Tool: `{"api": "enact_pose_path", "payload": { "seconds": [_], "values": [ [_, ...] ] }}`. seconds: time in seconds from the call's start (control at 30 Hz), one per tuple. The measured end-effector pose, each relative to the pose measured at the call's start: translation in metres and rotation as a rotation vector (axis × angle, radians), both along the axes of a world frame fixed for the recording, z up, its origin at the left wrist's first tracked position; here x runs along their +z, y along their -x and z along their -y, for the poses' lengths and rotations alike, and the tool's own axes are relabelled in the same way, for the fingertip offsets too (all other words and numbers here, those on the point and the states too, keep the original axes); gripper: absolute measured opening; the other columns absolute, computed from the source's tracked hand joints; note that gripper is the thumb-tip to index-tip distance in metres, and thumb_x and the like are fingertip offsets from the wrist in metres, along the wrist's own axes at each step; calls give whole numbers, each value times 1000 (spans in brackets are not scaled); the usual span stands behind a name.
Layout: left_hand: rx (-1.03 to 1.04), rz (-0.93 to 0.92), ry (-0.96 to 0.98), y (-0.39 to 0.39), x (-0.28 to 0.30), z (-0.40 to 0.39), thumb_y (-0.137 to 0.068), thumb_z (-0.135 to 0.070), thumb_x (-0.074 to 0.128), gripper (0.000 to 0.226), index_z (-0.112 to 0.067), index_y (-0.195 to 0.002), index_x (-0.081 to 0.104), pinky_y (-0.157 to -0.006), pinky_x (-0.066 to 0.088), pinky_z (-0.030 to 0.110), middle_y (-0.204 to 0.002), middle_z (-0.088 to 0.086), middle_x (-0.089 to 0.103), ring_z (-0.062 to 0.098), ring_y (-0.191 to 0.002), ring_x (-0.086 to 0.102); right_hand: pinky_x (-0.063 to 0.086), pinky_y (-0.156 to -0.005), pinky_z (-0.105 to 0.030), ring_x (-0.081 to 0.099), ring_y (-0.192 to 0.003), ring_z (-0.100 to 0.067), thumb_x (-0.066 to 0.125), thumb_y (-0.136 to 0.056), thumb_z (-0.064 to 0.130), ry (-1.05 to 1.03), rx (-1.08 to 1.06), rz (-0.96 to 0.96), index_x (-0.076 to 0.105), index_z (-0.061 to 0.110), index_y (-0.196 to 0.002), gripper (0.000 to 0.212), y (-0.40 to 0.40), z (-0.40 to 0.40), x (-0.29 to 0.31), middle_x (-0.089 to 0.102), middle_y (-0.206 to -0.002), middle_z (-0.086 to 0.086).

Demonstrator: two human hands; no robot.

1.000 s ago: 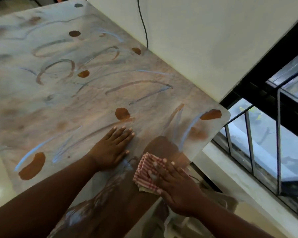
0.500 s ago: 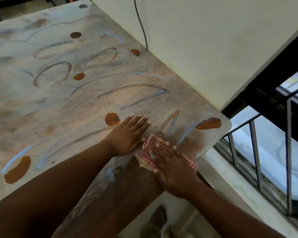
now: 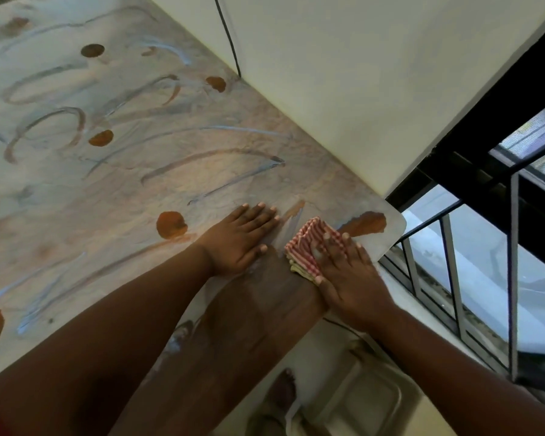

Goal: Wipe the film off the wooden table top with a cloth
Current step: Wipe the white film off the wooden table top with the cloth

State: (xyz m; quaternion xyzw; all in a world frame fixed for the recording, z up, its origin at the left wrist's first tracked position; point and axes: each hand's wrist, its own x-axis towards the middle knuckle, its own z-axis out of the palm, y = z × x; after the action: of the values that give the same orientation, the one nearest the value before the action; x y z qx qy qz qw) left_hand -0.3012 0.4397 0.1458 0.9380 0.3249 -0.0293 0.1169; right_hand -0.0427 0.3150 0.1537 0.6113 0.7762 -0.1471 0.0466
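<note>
Item, movement: since the frame a second back, my right hand (image 3: 346,272) had carried the cloth (image 3: 309,247) up the wiped lane, from the near edge toward the far right corner, and my left hand (image 3: 239,240) had slid forward beside it. Item, nearest: a dark band of bare wood (image 3: 258,313) ran from the near edge up to the cloth, cleared of film. Item, right hand: pressed flat on the cloth, fingers spread, pinning rather than clutching it. Item, cloth: red-and-white check, folded into a pad with a yellowish layer showing at its near edge; it lay at the head of the cleared band, just beside my left fingertips. Item, left hand: empty, palm flat on the table top (image 3: 177,171), bracing. Item, bearing: the unwiped corner patch (image 3: 364,223) lay just beyond the cloth, ahead and to the right, nearer my right hand; the lane's long axis pointed that way. Item, farther: pale greyish film (image 3: 76,190) covered most of the table, streaked with curved smears and brown spots. Item, farthest: a wall (image 3: 343,73).
</note>
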Motion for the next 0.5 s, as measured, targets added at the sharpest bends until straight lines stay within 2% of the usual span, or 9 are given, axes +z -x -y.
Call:
{"api": "enact_pose_path", "payload": {
  "seconds": [0.07,0.13,0.23,0.33,0.5],
  "values": [
    [-1,-3,13,-1,-1,0,-92,-55,4,66,-22,-149,-4,-115,-19,29,-158,2,-5,19,-146,-12,-9,-116,-44,-25,-142,-20,5,-97,53,-7,32,-61,-14,36,-149,58,4,11,-1,-19,-157,3],
    [1,-10,26,-2,0,-1,-94,-53,7,64,-23,-148,-6,-115,-19,30,-158,2,-6,19,-146,-13,-2,-116,-46,-14,-145,-23,15,-100,48,-10,171,-117,-3,34,-151,56,-4,22,-2,-7,-160,2],
    [1,-1,24,-1,0,-3,-92,-55,3,66,-22,-148,-6,-114,-20,29,-157,1,-7,19,-146,-13,6,-116,-50,-4,-147,-23,18,-100,49,0,280,-134,1,33,-152,56,-36,15,0,-1,-160,4],
    [0,17,18,1,-3,-5,-94,-54,6,64,-22,-148,-3,-113,-20,28,-157,2,-6,21,-146,-11,12,-117,-51,-8,-146,-20,13,-99,50,-18,139,-80,-5,33,-151,58,-71,-14,4,-5,-160,4],
    [-5,42,31,2,-5,-9,-94,-53,8,64,-20,-149,2,-116,-14,32,-157,4,-1,23,-146,-9,0,-118,-46,-14,-145,-23,14,-98,44,-36,13,-29,-10,27,-149,59,-71,-58,4,-14,-158,-2]
  ]
}}
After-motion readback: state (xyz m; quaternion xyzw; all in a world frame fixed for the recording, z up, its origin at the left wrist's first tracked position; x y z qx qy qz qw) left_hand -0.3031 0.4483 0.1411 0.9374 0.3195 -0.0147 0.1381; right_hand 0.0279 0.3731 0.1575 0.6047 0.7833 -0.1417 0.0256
